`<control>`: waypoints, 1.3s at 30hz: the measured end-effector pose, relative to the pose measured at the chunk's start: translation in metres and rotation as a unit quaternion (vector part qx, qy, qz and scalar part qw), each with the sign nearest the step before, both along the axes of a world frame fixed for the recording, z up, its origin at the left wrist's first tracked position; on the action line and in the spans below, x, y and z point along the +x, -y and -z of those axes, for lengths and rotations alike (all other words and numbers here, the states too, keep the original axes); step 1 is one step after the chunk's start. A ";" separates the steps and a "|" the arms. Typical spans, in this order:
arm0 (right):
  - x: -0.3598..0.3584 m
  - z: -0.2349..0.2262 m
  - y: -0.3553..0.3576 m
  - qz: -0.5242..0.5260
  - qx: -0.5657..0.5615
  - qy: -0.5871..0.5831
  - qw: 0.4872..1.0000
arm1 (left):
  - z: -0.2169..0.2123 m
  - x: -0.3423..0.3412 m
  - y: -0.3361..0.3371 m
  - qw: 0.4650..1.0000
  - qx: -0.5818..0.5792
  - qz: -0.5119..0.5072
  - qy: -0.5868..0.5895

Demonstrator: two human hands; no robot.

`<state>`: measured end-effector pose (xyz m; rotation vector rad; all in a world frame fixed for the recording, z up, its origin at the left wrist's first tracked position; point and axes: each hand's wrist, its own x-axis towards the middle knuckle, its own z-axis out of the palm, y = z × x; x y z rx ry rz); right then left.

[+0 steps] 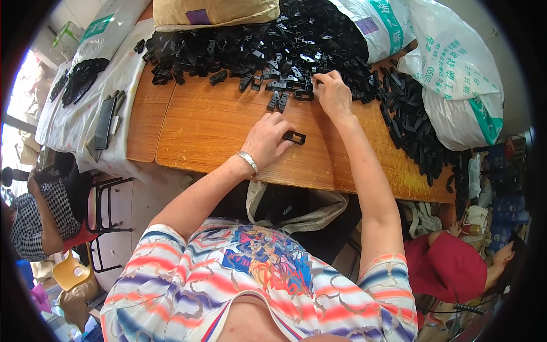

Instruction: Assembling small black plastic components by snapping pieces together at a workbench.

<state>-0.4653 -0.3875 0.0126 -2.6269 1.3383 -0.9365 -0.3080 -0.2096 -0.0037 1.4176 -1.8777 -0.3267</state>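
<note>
My left hand is closed near the front of the wooden table, gripping a small black plastic part with a rectangular opening. A bracelet circles that wrist. Farther off and to the right, my right hand has its fingers bent together at the near edge of a big heap of black plastic parts; what they pinch, if anything, is hidden among the dark pieces. Several loose parts lie between my hands and the heap. Longer black pieces make a second pile at the right.
White woven sacks stand at the far right, and a tan sack rests behind the heap. A dark phone-like slab lies on the cloth-covered left side. Below the front edge hangs a pale-rimmed bag. People sit at both sides.
</note>
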 end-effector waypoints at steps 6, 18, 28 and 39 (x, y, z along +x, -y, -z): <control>0.012 0.000 0.008 -0.044 0.081 -0.068 0.993 | -0.003 -0.002 -0.001 1.000 0.008 0.000 0.013; -0.072 0.000 -0.050 -0.115 0.104 0.001 0.988 | -0.005 -0.003 0.000 0.999 -0.004 0.019 0.034; -0.070 -0.014 -0.101 -0.003 0.223 0.011 0.975 | 0.001 -0.012 0.001 0.999 -0.023 0.001 0.024; -0.060 -0.023 -0.109 0.057 0.230 -0.038 0.971 | 0.002 -0.011 0.000 1.000 -0.018 -0.010 0.010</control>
